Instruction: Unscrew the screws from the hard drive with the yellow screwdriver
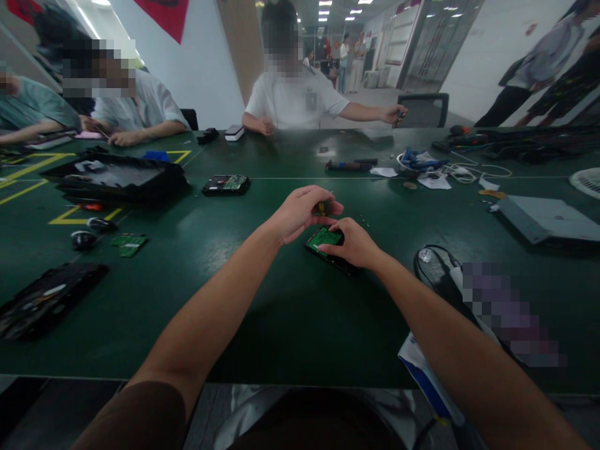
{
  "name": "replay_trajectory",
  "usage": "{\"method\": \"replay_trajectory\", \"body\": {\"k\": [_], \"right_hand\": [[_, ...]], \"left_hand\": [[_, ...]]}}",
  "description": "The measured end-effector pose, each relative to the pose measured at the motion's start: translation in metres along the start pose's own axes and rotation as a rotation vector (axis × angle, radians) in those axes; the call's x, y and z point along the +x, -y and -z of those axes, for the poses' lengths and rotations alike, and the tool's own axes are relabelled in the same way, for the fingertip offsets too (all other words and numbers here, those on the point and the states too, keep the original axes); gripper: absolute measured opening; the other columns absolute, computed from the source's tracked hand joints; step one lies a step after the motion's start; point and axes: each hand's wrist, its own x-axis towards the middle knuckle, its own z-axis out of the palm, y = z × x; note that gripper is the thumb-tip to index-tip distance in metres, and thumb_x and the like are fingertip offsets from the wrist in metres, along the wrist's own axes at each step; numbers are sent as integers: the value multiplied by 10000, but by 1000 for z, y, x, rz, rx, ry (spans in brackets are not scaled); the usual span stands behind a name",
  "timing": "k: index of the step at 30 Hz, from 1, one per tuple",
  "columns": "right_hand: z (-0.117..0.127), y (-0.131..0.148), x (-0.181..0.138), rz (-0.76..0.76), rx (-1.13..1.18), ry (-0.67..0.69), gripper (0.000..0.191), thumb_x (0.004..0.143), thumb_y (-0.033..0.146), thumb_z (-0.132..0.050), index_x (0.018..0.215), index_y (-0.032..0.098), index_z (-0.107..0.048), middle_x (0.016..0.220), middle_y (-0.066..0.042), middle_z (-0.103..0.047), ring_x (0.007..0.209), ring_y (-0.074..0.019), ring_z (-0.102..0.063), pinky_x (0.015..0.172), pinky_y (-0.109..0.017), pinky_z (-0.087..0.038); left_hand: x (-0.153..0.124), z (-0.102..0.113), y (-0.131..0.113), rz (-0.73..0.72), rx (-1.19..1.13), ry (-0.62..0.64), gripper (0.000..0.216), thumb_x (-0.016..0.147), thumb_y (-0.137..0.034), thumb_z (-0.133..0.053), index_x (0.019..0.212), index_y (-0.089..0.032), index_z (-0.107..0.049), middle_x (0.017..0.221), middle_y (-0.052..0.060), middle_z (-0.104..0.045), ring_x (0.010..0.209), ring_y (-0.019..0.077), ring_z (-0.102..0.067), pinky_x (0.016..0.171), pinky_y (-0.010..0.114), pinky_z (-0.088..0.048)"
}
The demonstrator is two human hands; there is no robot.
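A hard drive (pixel 327 237) with a green circuit board facing up lies on the dark green table in front of me. My right hand (pixel 349 244) grips it from the right, thumb over the board and fingers at its far edge. Just above and beyond the drive, my left hand (pixel 307 214) has its fingers closed round a small yellow-and-dark object (pixel 322 207), mostly hidden, whose kind I cannot make out. Several tiny screw-like bits (pixel 364 221) are scattered on the table beyond my right hand.
Another hard drive (pixel 225 184) lies farther off to the left, near a black tray (pixel 117 178). A loose circuit board (pixel 130 244) and a black casing (pixel 49 297) are at left. At right are a grey metal box (pixel 553 219) and cables (pixel 435 250). People sit opposite.
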Motion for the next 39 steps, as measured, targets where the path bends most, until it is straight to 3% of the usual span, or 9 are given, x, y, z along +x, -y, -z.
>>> {"method": "replay_trajectory", "body": {"k": [7, 15, 22, 28, 31, 34, 39], "right_hand": [[0, 1, 0, -9, -13, 6, 545, 806, 649, -844, 1142, 236, -726, 1203, -110, -670, 1078, -296, -652, 922, -473, -562], [0, 1, 0, 0, -14, 4, 541, 806, 623, -856, 1147, 226, -720, 1213, -125, -672, 1110, -315, -654, 966, -509, -557], [1, 2, 0, 3, -12, 4, 550, 812, 651, -836, 1136, 221, -722, 1212, -122, -671, 1085, -304, -649, 927, -496, -567], [1, 3, 1, -2, -19, 5, 546, 812, 628, -845, 1150, 218, -719, 1208, -125, -671, 1093, -309, -655, 941, -498, -562], [1, 4, 0, -5, -20, 4, 547, 816, 625, -841, 1161, 220, -713, 1193, -124, -679, 1083, -312, -657, 929, -502, -564], [1, 4, 0, -18, -13, 0, 545, 811, 633, -845, 1152, 229, -710, 1210, -123, -679, 1080, -309, -660, 926, -501, -571], [1, 3, -1, -6, -7, 3, 535, 818, 635, -839, 1149, 235, -708, 1232, -114, -670, 1094, -299, -659, 945, -496, -570]], "left_hand": [[3, 6, 1, -30, 129, -59, 189, 891, -308, -667, 889, -139, -752, 939, 94, -699, 878, 179, -661, 656, 258, -553], [1, 1, 1, 14, -13, -6, 123, 907, -276, -688, 910, -160, -645, 907, 79, -722, 911, 191, -706, 829, 373, -621], [2, 6, 1, -69, 138, -22, 193, 908, -300, -651, 897, -142, -760, 966, 88, -694, 903, 167, -641, 684, 250, -521], [1, 4, 3, 36, -2, 61, 210, 902, -324, -667, 986, -140, -725, 910, 90, -718, 872, 196, -685, 775, 355, -607], [1, 2, 3, 55, -60, 57, 161, 880, -287, -666, 905, -133, -707, 886, 89, -710, 889, 200, -688, 847, 405, -627], [1, 3, 3, 33, -27, 25, 143, 850, -271, -685, 838, -132, -713, 896, 87, -691, 910, 196, -665, 837, 380, -627], [1, 5, 1, 13, 58, 18, 207, 875, -307, -683, 904, -116, -758, 918, 93, -685, 885, 184, -649, 771, 327, -610]]}}
